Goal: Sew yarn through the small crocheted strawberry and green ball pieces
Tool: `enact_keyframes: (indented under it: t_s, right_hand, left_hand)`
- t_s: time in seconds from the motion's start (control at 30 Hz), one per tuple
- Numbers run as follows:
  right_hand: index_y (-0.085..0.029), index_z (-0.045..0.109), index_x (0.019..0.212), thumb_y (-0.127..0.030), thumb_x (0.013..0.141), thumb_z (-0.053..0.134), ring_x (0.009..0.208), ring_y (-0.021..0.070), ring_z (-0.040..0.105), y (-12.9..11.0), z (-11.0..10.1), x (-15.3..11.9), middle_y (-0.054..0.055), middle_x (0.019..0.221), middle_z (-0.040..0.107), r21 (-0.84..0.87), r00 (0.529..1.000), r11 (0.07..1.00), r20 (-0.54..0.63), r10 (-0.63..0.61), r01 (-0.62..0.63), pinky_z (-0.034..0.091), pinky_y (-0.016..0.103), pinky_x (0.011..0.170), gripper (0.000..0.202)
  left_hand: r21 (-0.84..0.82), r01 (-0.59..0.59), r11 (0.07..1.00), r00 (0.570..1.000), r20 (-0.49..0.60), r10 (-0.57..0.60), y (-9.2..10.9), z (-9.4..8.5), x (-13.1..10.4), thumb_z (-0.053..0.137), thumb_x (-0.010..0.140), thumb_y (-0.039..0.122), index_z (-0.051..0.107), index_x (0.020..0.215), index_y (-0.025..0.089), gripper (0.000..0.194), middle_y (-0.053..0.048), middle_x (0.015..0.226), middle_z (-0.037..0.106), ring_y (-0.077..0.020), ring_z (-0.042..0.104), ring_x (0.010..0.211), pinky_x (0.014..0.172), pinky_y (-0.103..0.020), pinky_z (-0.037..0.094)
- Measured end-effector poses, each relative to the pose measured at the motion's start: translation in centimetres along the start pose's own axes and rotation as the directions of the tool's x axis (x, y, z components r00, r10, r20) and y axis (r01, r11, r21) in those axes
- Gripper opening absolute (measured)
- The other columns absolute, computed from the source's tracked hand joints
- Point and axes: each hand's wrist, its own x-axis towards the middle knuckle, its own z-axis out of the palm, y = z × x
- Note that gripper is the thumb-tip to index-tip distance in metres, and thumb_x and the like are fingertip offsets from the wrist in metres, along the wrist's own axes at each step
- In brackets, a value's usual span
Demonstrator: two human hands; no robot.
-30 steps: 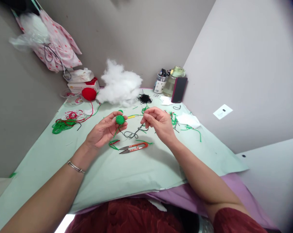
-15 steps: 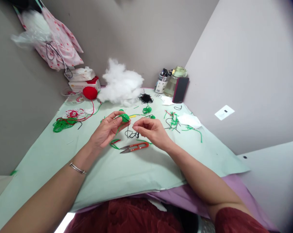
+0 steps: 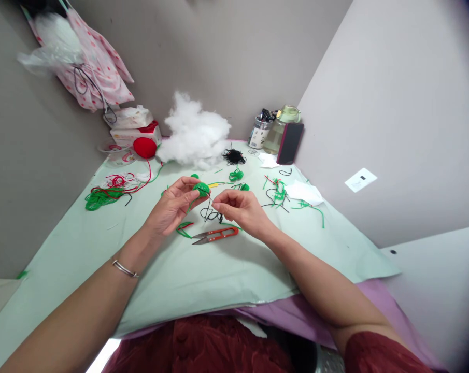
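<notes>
My left hand [image 3: 172, 205] is closed around a small green crocheted piece [image 3: 201, 189], held between thumb and fingers above the table. Just to its right, the thumb and forefinger of my right hand [image 3: 242, 211] pinch a thin needle [image 3: 210, 197] at the edge of the piece. Black yarn [image 3: 210, 214] hangs in loops beneath the fingertips. A green yarn tail drops from the piece beside my left fingers. Orange-handled thread snips [image 3: 217, 235] lie below both hands, with green and red yarn scraps [image 3: 184, 229] by their blades.
White stuffing [image 3: 195, 134] is heaped at the back. Green yarn [image 3: 102, 199] and a red ball [image 3: 144, 147] lie left. Yarn scraps [image 3: 276, 191], white paper [image 3: 304, 192], a phone [image 3: 290, 144], a bottle [image 3: 276, 135] and a pen cup [image 3: 259, 133] stand or lie right.
The green piece has turned slightly in my left fingers, and the black strand across it sits differently. Both hands stay in nearly the same place.
</notes>
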Motion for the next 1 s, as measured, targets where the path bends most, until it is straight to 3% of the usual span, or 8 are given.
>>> enact_keyframes:
  t_s: [0.13, 0.3, 0.43, 0.7, 1.0]
  right_hand:
    - [-0.017, 0.067, 0.079, -0.039, 0.084, 0.070, 0.059, 0.0099, 0.045, -0.11, -0.26, -0.07, -0.001, 0.068, 0.057, -0.035, 1.000, 0.999, -0.006, -0.029, 0.029, 0.038, 0.025, 0.054, 0.022]
    - [-0.019, 0.074, 0.086, -0.027, 0.089, 0.066, 0.070, 0.0132, 0.052, -0.15, -0.77, -0.15, 0.002, 0.078, 0.062, -0.272, 0.960, 0.936, -0.105, -0.259, 0.222, 0.043, 0.029, 0.065, 0.011]
    - [-0.020, 0.075, 0.090, -0.021, 0.091, 0.063, 0.068, 0.0128, 0.051, -0.02, -0.80, -0.28, 0.002, 0.076, 0.059, -0.374, 0.929, 0.881, -0.112, -0.352, 0.289, 0.042, 0.029, 0.064, 0.012]
    - [-0.021, 0.074, 0.089, -0.016, 0.092, 0.062, 0.064, 0.0119, 0.048, -0.01, -0.61, -0.52, 0.000, 0.073, 0.053, -0.422, 0.906, 0.841, -0.096, -0.413, 0.338, 0.041, 0.028, 0.062, 0.013]
    - [-0.020, 0.072, 0.086, -0.016, 0.091, 0.060, 0.061, 0.0111, 0.047, 0.13, -0.45, -0.45, -0.001, 0.072, 0.053, -0.419, 0.929, 0.857, -0.076, -0.363, 0.301, 0.041, 0.028, 0.062, 0.013]
  left_hand:
    - [-0.003, 0.016, 1.000, 1.000, -0.005, -0.016, 0.03, -0.08, -0.05, 0.082, 0.077, 0.018, 0.070, 0.094, 0.019, 0.022, -0.002, 0.093, 0.076, -0.0157, 0.072, 0.092, 0.104, -0.034, 0.053]
    - [-0.008, 0.043, 0.999, 0.999, 0.004, -0.043, 0.06, -0.32, -0.05, 0.082, 0.080, 0.025, 0.070, 0.098, 0.019, 0.022, -0.003, 0.093, 0.077, -0.0164, 0.073, 0.093, 0.104, -0.035, 0.053]
    - [-0.009, 0.051, 0.999, 0.999, 0.003, -0.051, 0.10, -0.23, -0.13, 0.082, 0.080, 0.026, 0.071, 0.097, 0.018, 0.021, -0.003, 0.092, 0.077, -0.0159, 0.073, 0.092, 0.104, -0.034, 0.054]
    - [0.015, 0.051, 0.999, 0.999, 0.006, -0.051, -0.08, -0.43, -0.02, 0.082, 0.080, 0.027, 0.072, 0.098, 0.019, 0.021, -0.003, 0.090, 0.077, -0.0156, 0.073, 0.089, 0.102, -0.034, 0.055]
    - [0.030, 0.034, 0.999, 0.999, 0.005, -0.034, 0.00, -0.12, -0.04, 0.085, 0.076, 0.025, 0.072, 0.095, 0.019, 0.024, -0.002, 0.090, 0.076, -0.0158, 0.073, 0.089, 0.102, -0.034, 0.053]
